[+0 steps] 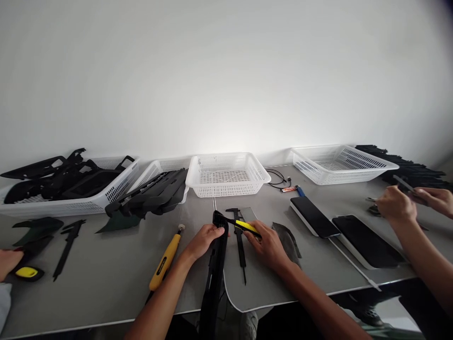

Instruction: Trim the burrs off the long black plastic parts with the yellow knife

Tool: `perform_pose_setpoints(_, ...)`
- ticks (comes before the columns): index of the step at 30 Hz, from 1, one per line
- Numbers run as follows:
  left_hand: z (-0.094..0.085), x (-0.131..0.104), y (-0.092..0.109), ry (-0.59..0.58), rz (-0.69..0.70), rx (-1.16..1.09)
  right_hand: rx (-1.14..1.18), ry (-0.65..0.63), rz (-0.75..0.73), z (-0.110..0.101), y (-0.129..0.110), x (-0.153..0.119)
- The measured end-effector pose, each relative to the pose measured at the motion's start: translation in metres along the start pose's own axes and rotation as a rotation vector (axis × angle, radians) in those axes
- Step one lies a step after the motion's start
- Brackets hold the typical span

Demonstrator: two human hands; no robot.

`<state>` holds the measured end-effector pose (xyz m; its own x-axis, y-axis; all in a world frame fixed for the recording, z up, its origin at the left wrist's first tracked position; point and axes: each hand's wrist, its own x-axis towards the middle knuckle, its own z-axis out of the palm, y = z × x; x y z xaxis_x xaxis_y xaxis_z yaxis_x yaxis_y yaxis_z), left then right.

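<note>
My left hand (205, 242) is closed around the upper end of a long black plastic part (215, 269), which slants down past the table's front edge. My right hand (268, 245) grips a slim yellow-and-black tool (248, 228), perhaps a cutter knife. Its dark tip meets the top end of the part; exact contact is hard to see. Behind the tool, a black caliper (240, 250) lies on the table. A dark grey cloth (292, 243) sits partly behind my right hand. Left of my left forearm rests a yellow handheld tool (165, 262) with a small round head.
Along the wall stand a white basket (230, 190) and another basket (343, 177). Black parts (159, 189) fill baskets at left. Two black-topped devices (314, 217) lie at right, near a co-worker's hands (398, 205). Another person's hand (9, 262) is at far left.
</note>
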<state>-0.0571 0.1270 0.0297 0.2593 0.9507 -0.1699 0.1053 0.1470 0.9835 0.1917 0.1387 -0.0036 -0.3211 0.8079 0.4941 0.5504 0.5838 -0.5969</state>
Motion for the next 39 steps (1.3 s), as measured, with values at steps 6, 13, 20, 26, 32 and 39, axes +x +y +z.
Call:
perform_pose_setpoints(6, 0.0002, -0.0011, 0.0013, 0.013, -0.005, 0.006, -0.028, 0.058, 0.018, 0.003, 0.0043, -0.0005)
perform_pose_setpoints(13, -0.0002, -0.0008, 0.0001, 0.003, 0.004, 0.027, -0.026, 0.077, 0.021, 0.0025, 0.0054, -0.0005)
perform_pose_setpoints(20, 0.0004, -0.0026, 0.0042, 0.0, 0.0, 0.021, -0.026, 0.032, -0.05, 0.0013, 0.0005, -0.0003)
perform_pose_setpoints(26, 0.0001, -0.0021, 0.0019, 0.021, 0.009, 0.023, -0.011, 0.008, -0.108, 0.0028, 0.0024, -0.0005)
perform_pose_setpoints(32, -0.0001, -0.0002, -0.003, 0.025, 0.0, -0.012, 0.013, 0.002, -0.135, 0.0021, 0.0021, -0.0009)
perform_pose_setpoints(39, 0.0004, -0.0001, -0.0025, -0.006, 0.002, -0.025, 0.028, 0.032, -0.021, -0.0005, 0.0005, 0.0005)
